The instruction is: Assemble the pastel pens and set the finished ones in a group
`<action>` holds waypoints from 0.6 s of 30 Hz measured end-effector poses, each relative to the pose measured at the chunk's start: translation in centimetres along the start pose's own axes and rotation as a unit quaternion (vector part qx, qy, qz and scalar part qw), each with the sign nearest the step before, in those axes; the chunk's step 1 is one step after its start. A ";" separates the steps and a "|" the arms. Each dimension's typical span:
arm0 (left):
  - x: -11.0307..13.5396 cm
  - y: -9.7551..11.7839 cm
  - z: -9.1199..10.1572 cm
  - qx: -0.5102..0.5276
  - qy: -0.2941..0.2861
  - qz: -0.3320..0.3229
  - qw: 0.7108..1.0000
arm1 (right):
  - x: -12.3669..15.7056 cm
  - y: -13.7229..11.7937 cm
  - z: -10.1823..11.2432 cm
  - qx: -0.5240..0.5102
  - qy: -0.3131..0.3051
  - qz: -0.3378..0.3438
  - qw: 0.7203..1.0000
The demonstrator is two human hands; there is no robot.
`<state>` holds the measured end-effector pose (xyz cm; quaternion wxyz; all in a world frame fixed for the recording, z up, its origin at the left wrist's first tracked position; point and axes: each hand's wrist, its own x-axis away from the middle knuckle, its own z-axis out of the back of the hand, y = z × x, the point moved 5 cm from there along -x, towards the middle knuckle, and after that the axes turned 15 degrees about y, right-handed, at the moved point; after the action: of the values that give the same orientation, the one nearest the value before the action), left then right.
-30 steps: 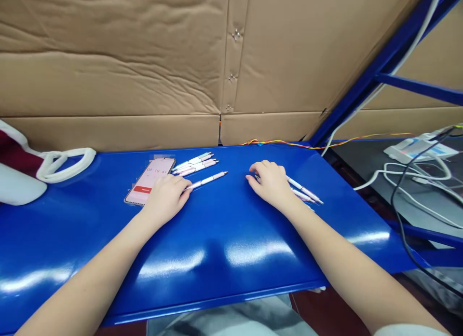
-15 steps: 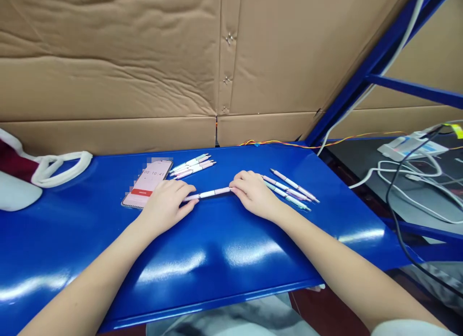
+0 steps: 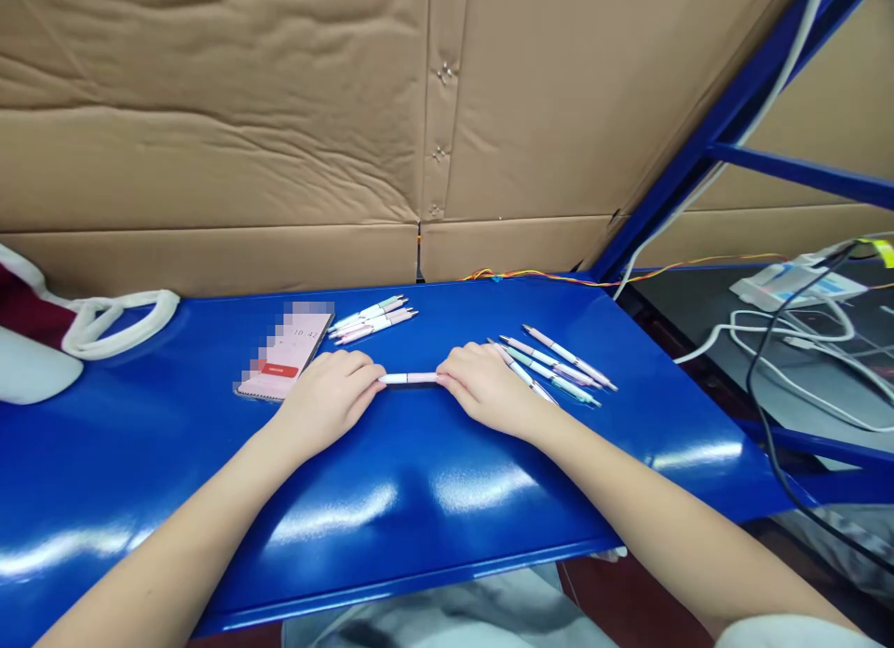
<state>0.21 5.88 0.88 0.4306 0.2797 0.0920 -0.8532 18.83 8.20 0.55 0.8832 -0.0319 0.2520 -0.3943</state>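
Note:
A white and pink pen lies level between my hands, just over the blue table. My left hand pinches its white end, and my right hand pinches its pink end; both tips are hidden by the fingers. Behind my left hand, several pens lie in a bunch with their points to the right. Several more pens are spread beside my right hand, which partly covers the closest one. A phone with a running timer on its screen rests by my left hand.
The shiny blue table ends at a front edge near my body. Cardboard walls the back. White cables and a black cable lie on a dark surface at right. A white and dark red item stands at far left.
The pen between my hands has levelled out, and my right hand has shifted slightly left. More of the pen beside my right hand now shows. My left hand's fingers have moved to the pen's end.

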 end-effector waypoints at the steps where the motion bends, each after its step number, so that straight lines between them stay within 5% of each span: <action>1: 0.0 0.0 0.1 0.001 0.002 -0.001 1.000 | 0.1 -0.1 -0.1 0.009 -0.013 0.012 1.000; 11: 0.1 0.8 -0.4 0.084 -0.011 0.013 0.996 | 0.0 -1.1 -0.1 -0.018 -0.033 0.020 0.999; 18: 0.3 1.2 -2.3 0.035 -0.036 0.055 0.997 | 0.0 -1.0 0.1 -0.077 -0.039 -0.018 0.996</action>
<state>1.97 5.86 -1.07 0.4703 0.2682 0.0314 -0.8402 18.14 7.49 0.87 0.8799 -0.1192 0.2465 -0.3883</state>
